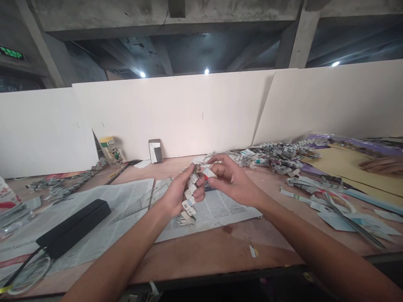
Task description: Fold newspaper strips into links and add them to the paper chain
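Chain [189, 204] gripped in left hand [180, 189], its lower end hanging beneath | right hand [232, 179] pinches strip [208, 172] just beside | newspaper [228, 209] below both | mostly bare table [201, 260] toward near edge

"What stands in front of you?"

"White panels [176, 113] run along the back of my surface [201, 260], overlapping at their edges; the surface is reddish brown."

"And above them?"

"I see a grey concrete beam [189, 19] across the top, with a pillar [300, 42] towards the right. Beyond the panels the ceiling [195, 52] lies in bluish shadow, dotted with small white lights [206, 71]."

"Anything on the left?"

"A green lit sign [11, 53], high near the edge, its lettering too blurred for me to read."
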A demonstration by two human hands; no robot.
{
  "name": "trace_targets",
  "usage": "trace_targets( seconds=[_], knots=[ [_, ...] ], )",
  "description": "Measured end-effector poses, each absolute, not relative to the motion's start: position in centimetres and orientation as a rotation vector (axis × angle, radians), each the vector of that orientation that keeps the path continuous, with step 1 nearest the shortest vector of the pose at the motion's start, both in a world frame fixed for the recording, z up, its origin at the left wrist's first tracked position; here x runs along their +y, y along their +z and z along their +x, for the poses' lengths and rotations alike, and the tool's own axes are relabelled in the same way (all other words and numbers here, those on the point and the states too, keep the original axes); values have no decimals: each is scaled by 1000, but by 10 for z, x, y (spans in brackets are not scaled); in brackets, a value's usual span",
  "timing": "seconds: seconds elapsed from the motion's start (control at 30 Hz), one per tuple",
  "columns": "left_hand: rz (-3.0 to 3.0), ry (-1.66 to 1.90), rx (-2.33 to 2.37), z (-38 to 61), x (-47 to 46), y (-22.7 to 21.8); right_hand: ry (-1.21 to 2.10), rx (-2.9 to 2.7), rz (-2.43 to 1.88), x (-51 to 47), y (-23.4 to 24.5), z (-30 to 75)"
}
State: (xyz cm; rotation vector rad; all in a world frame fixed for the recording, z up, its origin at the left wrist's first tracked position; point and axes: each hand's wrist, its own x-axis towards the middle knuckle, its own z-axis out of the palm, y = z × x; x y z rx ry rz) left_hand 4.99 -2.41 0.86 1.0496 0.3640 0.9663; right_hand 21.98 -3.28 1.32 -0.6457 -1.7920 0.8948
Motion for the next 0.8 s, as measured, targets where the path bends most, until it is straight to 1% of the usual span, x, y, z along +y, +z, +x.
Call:
trace_targets(
  seconds=[0.13,0.3,0.5,0.8],
  knots=[
    [962,870,339,51,-27,7,659,-1850,-707,-38,7,217],
    [928,896,317,51,-29,8,355,-1933,-775,-39,6,219],
    [903,888,274,51,-31,9,245,-2054,-766,-37,4,221],
    [801,864,284,53,-37,14,85,-2019,-639,-41,7,218]
  ],
)
